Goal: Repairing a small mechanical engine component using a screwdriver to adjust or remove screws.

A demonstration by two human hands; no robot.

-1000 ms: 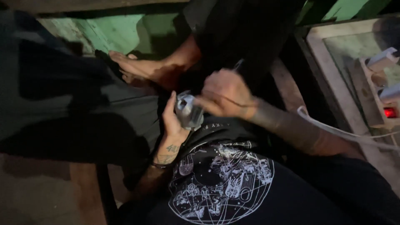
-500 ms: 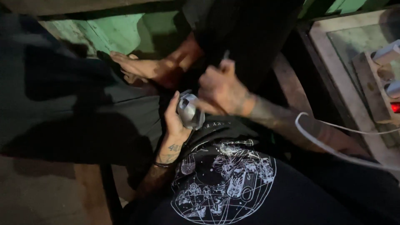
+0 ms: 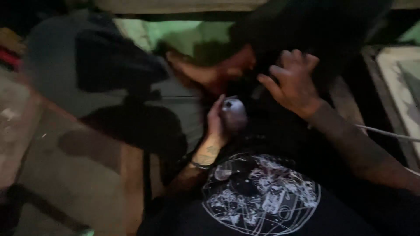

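head: left hand (image 3: 215, 126) grips canister (image 3: 234, 114), seemingly upright.

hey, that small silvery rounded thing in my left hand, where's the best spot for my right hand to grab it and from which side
Probably its rounded upper end. The small silvery object sits upright in the left hand, whose fingers cover its left side and base, leaving the top and right side bare. The right hand is open, apart from it to the upper right, so come from there. The picture is blurred; finer detail is unclear.

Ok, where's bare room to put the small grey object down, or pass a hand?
Bare floor shows lower left, beside the dark shadow. It is crowded around the left hand gripping the small grey object, the open right hand and a bare foot.
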